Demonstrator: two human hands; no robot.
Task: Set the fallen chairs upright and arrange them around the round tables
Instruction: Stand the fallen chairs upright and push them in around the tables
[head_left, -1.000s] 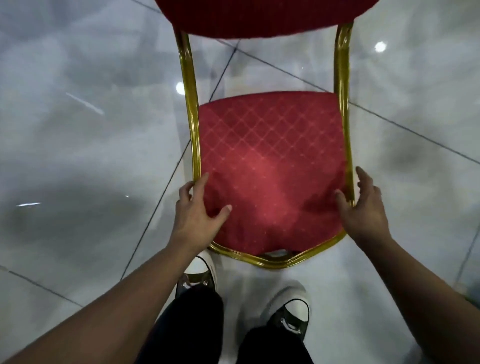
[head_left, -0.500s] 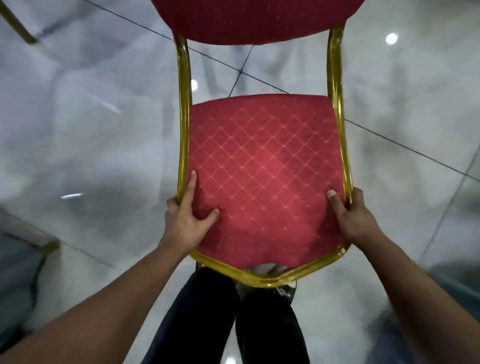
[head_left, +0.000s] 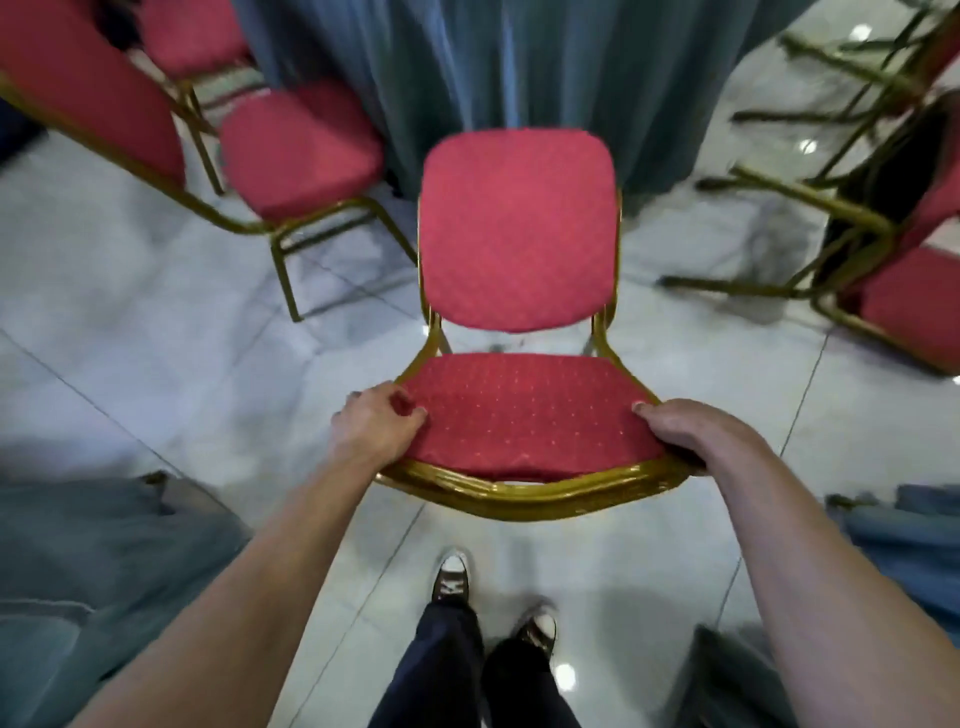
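Observation:
A red padded chair (head_left: 519, 249) with a gold metal frame is held off the floor in front of me, its backrest toward a table draped in blue-grey cloth (head_left: 519, 67). My left hand (head_left: 376, 421) grips the left side of the seat, thumb on the cushion. My right hand (head_left: 685, 431) grips the right side of the seat and frame. Another red chair (head_left: 296, 150) stands upright at the table's left. At the right, a red chair (head_left: 904, 254) lies tipped over, its gold legs pointing left.
A further red chair back (head_left: 88, 88) fills the upper left corner. Blue-grey cloth (head_left: 104, 551) hangs at the lower left, and more cloth (head_left: 914, 540) at the lower right. The floor is glossy grey marble tile (head_left: 156, 332). My feet (head_left: 493, 608) stand just behind the held chair.
The view has swung up from the floor to the table and other chairs. The held chair has tilted so its backrest faces me more, and both hands have kept their grip on the seat.

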